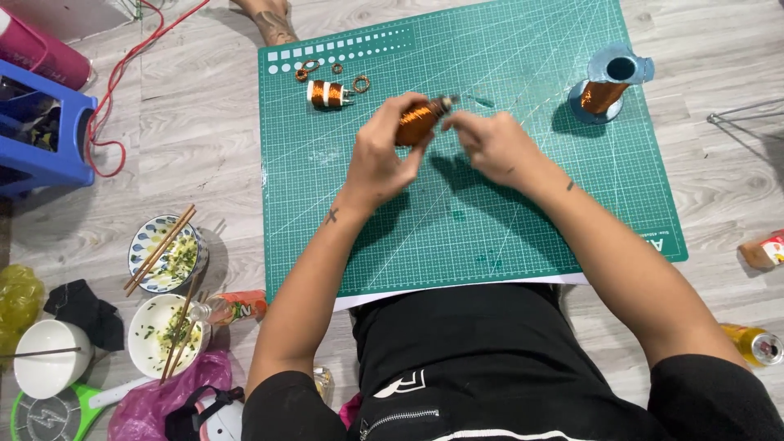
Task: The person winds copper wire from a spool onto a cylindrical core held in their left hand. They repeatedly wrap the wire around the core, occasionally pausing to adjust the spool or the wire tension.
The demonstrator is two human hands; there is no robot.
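Note:
My left hand (380,151) grips a small coil wound with copper wire (418,122) above the green cutting mat (490,212). My right hand (488,143) pinches at the coil's far end, where a thin metal tip sticks out. Another copper coil with a white band (328,94) lies on the mat beyond my left hand, with a few small copper wire rings (309,70) near it. A blue spool of copper wire (608,82) stands at the mat's far right.
On the floor at left are bowls with chopsticks (163,253), a white bowl (49,367), an orange bottle (237,308), a blue plastic stool (41,131) and a red cable (110,98). A can (755,345) and a small packet (763,251) lie at right.

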